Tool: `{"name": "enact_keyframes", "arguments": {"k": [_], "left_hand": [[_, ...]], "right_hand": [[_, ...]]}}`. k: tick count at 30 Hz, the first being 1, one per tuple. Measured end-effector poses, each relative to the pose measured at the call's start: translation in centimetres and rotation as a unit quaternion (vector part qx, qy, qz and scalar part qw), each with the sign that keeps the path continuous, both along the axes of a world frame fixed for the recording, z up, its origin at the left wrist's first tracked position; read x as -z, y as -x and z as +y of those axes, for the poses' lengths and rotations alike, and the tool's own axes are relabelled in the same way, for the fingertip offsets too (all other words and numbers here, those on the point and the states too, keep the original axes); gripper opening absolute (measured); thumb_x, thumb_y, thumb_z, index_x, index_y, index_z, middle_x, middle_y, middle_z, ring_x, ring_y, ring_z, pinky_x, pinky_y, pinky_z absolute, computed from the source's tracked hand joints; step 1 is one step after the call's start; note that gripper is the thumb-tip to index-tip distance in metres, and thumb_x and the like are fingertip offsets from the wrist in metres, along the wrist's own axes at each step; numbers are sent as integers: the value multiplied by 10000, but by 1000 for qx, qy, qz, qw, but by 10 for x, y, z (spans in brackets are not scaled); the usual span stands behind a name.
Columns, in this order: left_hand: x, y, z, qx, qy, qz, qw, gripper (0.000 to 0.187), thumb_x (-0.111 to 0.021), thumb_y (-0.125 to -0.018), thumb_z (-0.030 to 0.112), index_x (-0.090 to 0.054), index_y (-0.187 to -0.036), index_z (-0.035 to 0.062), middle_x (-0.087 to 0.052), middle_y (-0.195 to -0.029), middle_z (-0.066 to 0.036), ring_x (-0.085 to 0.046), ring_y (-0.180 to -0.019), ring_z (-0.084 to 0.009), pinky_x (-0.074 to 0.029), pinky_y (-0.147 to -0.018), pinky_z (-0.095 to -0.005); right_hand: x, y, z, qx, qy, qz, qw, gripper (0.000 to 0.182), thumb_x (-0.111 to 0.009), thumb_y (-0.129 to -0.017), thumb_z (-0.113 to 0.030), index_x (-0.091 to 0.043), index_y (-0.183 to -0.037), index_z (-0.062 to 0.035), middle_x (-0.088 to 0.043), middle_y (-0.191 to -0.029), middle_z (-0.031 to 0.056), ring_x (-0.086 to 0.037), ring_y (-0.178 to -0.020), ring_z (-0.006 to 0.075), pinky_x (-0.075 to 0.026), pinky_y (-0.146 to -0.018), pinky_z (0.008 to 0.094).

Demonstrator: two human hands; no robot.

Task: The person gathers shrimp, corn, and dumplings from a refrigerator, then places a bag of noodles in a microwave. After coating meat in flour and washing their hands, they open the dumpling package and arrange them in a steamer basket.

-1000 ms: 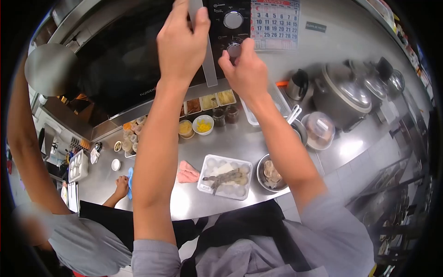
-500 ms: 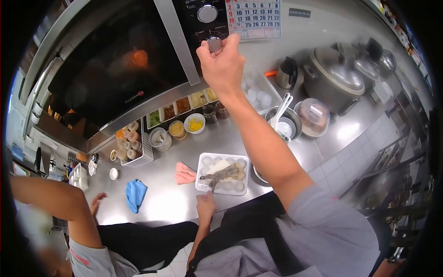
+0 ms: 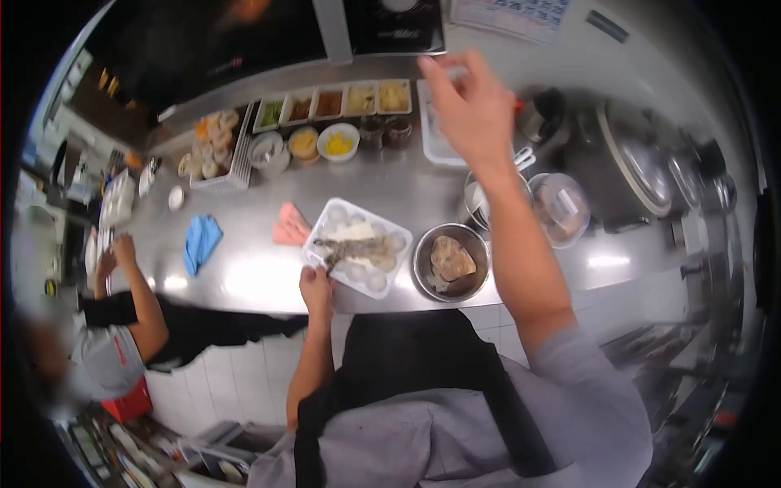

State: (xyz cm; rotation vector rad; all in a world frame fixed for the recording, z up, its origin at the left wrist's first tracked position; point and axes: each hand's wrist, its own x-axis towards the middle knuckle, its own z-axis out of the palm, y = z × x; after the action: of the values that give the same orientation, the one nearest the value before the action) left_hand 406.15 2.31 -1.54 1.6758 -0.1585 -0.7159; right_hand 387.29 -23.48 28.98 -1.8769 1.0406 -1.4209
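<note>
Stainless steel counter is seen running across a commercial kitchen, with white tiles below its front edge and a black microwave mounted above its back. Along the rear, a row of small tubs is filled with chopped condiments, and a white bowl of yellow pieces is set just in front. A blue cloth and a pink cloth are laid on the steel. A white plastic tray near the front edge is loaded with pale round balls and a grey prawn. Its near corner is touched by the left hand, fingers curled; whether it is gripped cannot be told. Just beside the tray, a metal bowl is filled with a pale lump. The right hand is raised above the counter, fingers apart, empty. A co-worker's hand is seen at far left.
</note>
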Motion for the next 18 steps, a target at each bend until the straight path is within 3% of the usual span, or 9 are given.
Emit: {"name": "enact_keyframes", "arguments": {"k": [2, 5, 8, 10, 12, 13, 18], "left_hand": [[-4, 11, 4, -41, 22, 16, 999, 155, -516, -947, 135, -424, -825, 111, -443, -763, 16, -447, -665, -78, -441, -552, -257], [-13, 31, 8, -86, 50, 40, 994, 140, -496, -961, 137, -397, -863, 121, -476, -826, 9, -451, -706, -83, -412, -538, -257], [-9, 41, 15, -127, 51, 33, 990, 116, -484, -966, 130, -403, -883, 120, -503, -851, -1, -455, -699, -77, -375, -499, -249], [-16, 47, 12, -145, 55, 16, 988, 116, -485, -961, 117, -401, -881, 113, -503, -834, -10, -456, -645, -74, -350, -449, -234], [-20, 49, 15, -153, 63, 7, 986, 113, -484, -956, 108, -400, -880, 103, -509, -831, -14, -461, -627, -79, -349, -429, -230], [-23, 49, 14, -151, 70, 3, 986, 113, -484, -956, 108, -400, -880, 103, -509, -831, -14, -461, -627, -79, -349, -429, -230], [-39, 52, 11, -199, 102, -1, 975, 134, -495, -939, 87, -382, -868, 102, -511, -837, -11, -471, -631, -78, -360, -415, -225]], "right_hand": [[37, 35, 6, -50, -122, 34, 991, 318, -672, -882, -331, -634, -958, -24, -609, -581, 94, -606, -538, 168, -445, -511, 304], [62, 60, 4, -61, -123, 53, 989, 297, -694, -872, -274, -631, -1015, -22, -618, -611, 88, -594, -547, 113, -442, -504, 272], [39, 43, -8, -80, -26, -63, 994, 305, -721, -851, -207, -606, -1063, -20, -632, -678, 83, -605, -548, 120, -460, -508, 263], [1, 21, -13, -51, 177, -95, 978, 385, -749, -820, -174, -571, -1129, -27, -626, -731, 77, -610, -545, 141, -487, -517, 268], [-25, 2, -25, -33, 258, -63, 963, 430, -755, -806, -184, -549, -1154, -39, -611, -732, 71, -612, -540, 194, -508, -521, 298], [-30, -9, -36, -9, 304, -40, 952, 378, -752, -797, -190, -523, -1054, -34, -608, -715, 73, -617, -535, 242, -508, -490, 323], [-40, -31, -44, 13, 309, -21, 951, 367, -732, -797, -193, -411, -900, -47, -636, -722, 90, -650, -557, 274, -516, -453, 351]]}}
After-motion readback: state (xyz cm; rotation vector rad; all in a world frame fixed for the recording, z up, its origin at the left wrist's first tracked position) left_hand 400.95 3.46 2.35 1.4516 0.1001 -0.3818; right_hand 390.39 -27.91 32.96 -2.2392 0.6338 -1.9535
